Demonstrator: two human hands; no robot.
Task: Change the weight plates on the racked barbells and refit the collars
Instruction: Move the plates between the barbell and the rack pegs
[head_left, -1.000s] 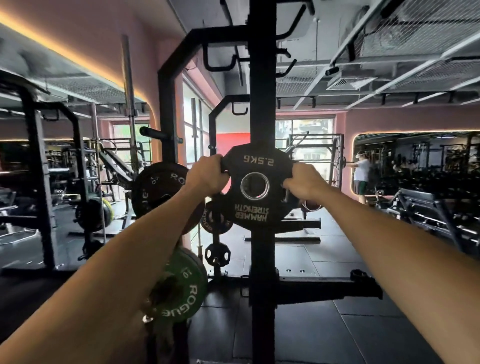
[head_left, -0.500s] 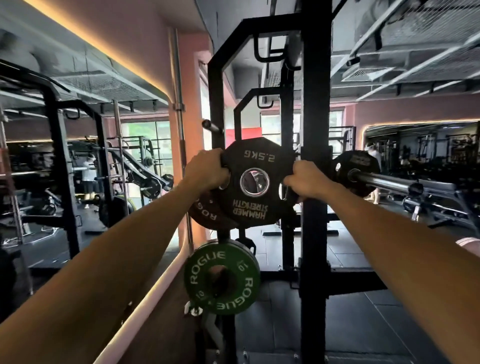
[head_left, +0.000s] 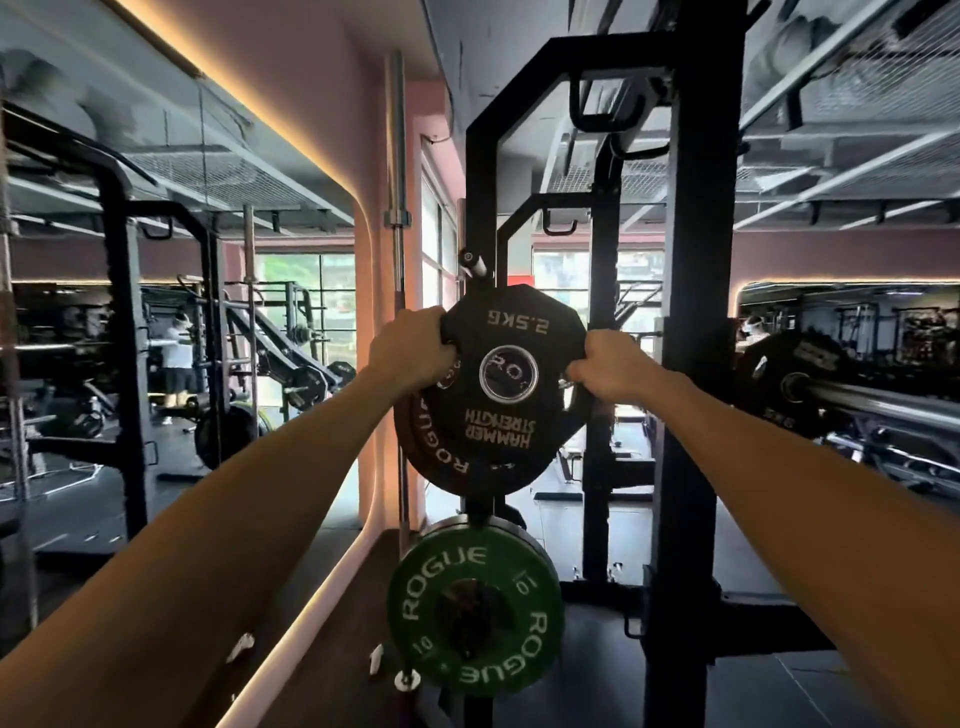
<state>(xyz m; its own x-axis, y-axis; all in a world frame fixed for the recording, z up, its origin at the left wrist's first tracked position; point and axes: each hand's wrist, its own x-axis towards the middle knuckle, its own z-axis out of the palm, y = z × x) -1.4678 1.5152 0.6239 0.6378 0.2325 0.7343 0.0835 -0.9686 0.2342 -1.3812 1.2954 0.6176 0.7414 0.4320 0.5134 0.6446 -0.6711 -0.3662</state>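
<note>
Plate (head_left: 511, 364) gripped between both hands

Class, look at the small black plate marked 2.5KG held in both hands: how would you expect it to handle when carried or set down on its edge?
The 2.5KG plate looks rigid and probably dense for its size. The left hand and right hand grip opposite edges, so it seems easy to hold. Being a roundish disc, it might roll or topple on edge.

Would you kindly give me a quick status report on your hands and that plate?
Left hand and right hand grip the 2.5 kg plate by its edges. Plate held upside down before a black Rogue plate. Green plate stored below.
</note>
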